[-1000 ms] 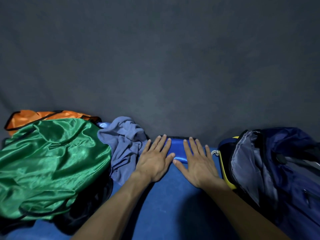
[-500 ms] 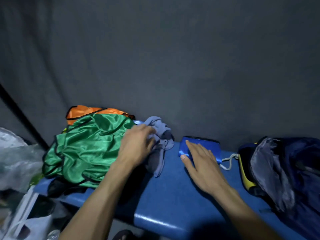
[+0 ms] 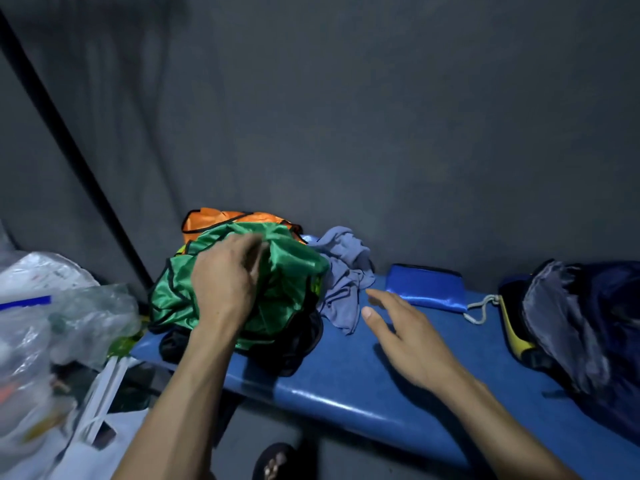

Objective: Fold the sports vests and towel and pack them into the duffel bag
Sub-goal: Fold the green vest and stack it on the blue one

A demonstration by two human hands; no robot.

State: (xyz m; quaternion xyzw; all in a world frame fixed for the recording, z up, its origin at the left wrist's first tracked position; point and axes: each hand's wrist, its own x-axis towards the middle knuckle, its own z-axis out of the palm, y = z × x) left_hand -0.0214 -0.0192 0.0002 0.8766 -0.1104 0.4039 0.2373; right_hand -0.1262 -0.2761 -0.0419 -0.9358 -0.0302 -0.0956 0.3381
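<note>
The crumpled shiny green satin vest [image 3: 277, 271] is heaped at the left end of the glossy blue padded tabletop [image 3: 363, 386], on top of an orange vest [image 3: 221, 218], and is gripped at its crest by the curled fingers [image 3: 251, 252] of the left hand [image 3: 225, 282]. The right hand [image 3: 408, 334] is held released, fingers straight, grasping nothing, just beside the rumpled grey-blue towel [image 3: 346, 271]. The vest is thus found directly under the left hand and leftward of the right; the dark navy duffel bag [image 3: 588, 323] is seen well apart, far right.
</note>
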